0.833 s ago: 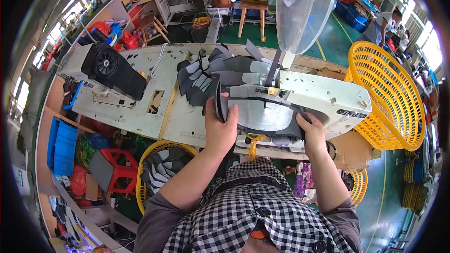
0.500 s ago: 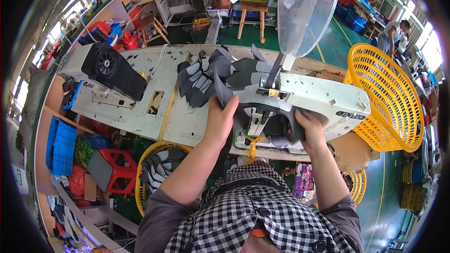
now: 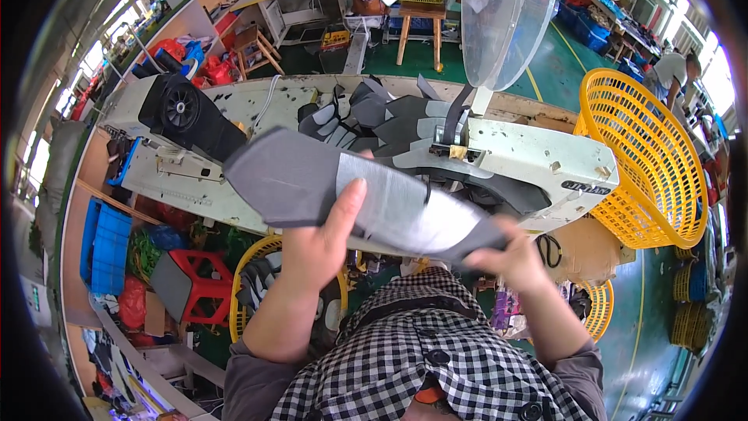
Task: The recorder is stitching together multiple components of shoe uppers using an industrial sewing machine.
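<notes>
A long, flat dark grey fabric piece (image 3: 288, 175) with a shiny light grey middle panel is held up in front of the sewing machine (image 3: 573, 160). My left hand (image 3: 312, 245) grips its lower edge, thumb on the front and the other fingers hidden behind. At its narrow right end my right hand (image 3: 518, 261) pinches it, slightly smeared by motion. The piece slants down to the right and covers part of the machine bed. Behind it, similar grey pieces (image 3: 382, 113) lie heaped on the worktable (image 3: 234, 101). Another dark piece (image 3: 506, 187) rests by the machine arm.
To the left stands a second machine head (image 3: 183, 109) in black and white. A yellow basket (image 3: 643, 164) leans at the right end of the table. Below left are another yellow basket (image 3: 238, 296) with grey pieces, a red stool (image 3: 206, 284) and a blue crate (image 3: 105, 245).
The grey piece has come away from under the machine head, toward me and left, now raised with its face showing. Both hands moved with it, lower and nearer to me.
</notes>
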Demonstrator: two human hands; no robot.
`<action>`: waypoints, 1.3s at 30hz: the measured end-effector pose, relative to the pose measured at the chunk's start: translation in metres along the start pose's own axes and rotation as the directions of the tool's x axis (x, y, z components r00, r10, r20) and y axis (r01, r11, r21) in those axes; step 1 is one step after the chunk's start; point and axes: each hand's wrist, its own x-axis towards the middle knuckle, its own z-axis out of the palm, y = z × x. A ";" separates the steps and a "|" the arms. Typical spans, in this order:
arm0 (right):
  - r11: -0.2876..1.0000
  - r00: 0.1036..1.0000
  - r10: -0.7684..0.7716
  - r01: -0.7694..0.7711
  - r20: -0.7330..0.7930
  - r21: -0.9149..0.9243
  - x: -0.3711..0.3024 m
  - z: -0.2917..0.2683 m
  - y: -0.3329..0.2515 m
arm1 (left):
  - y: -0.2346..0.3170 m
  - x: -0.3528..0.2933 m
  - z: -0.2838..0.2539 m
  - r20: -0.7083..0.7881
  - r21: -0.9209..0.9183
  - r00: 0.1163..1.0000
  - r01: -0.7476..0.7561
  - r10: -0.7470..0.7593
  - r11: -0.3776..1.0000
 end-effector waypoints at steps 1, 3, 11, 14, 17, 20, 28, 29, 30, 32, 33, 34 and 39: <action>0.990 0.988 -0.044 0.063 -0.149 0.127 0.000 -0.009 -0.006 | -0.007 -0.001 0.001 -0.001 0.000 1.000 0.000 0.000 1.000; 0.907 0.965 -0.192 0.243 -0.176 0.343 0.006 -0.018 -0.018 | -0.015 -0.003 0.011 0.013 -0.369 0.923 0.362 -0.385 0.856; 0.906 0.933 0.168 -0.018 -0.318 0.424 0.029 -0.019 0.004 | -0.059 0.006 0.040 -0.029 -0.294 0.874 0.457 -0.485 0.840; 0.882 0.916 0.213 -0.030 -0.340 0.471 0.034 -0.016 0.008 | -0.067 0.007 0.047 -0.072 -0.328 0.859 0.460 -0.507 0.825; 0.864 0.909 0.232 -0.029 -0.347 0.502 0.038 -0.015 0.009 | -0.070 0.008 0.049 -0.098 -0.402 0.840 0.458 -0.534 0.793; 0.853 0.910 0.242 -0.034 -0.336 0.521 0.043 -0.017 0.010 | -0.072 0.008 0.050 -0.094 -0.442 0.817 0.478 -0.570 0.759; 0.800 0.917 0.276 -0.052 -0.290 0.597 0.060 -0.023 0.011 | -0.084 0.036 0.051 0.045 -0.557 0.684 0.622 -0.728 0.550; 0.802 0.916 0.276 -0.052 -0.291 0.595 0.058 -0.025 0.015 | -0.088 0.034 0.048 0.047 -0.560 0.684 0.622 -0.728 0.548; 0.796 0.951 0.224 -0.051 -0.215 0.603 0.052 -0.029 0.023 | -0.093 0.028 0.042 0.218 -0.495 0.715 0.667 -0.664 0.557; 0.834 0.998 0.063 -0.069 0.030 0.548 0.033 -0.040 0.042 | -0.106 0.012 0.018 0.568 -0.293 0.723 0.624 -0.393 0.724; 0.866 0.952 -0.064 -0.096 0.299 0.491 0.023 -0.051 0.064 | -0.116 0.002 0.011 0.673 -0.079 0.603 0.634 -0.428 0.769; 0.901 0.871 -0.023 -0.195 0.491 0.388 0.017 -0.051 0.076 | -0.135 -0.010 0.007 0.741 0.133 0.468 0.600 -0.481 0.789; 0.969 0.950 0.235 -0.245 0.205 0.025 0.045 -0.012 0.120 | -0.227 -0.036 0.010 0.137 0.207 0.675 0.697 -0.725 0.687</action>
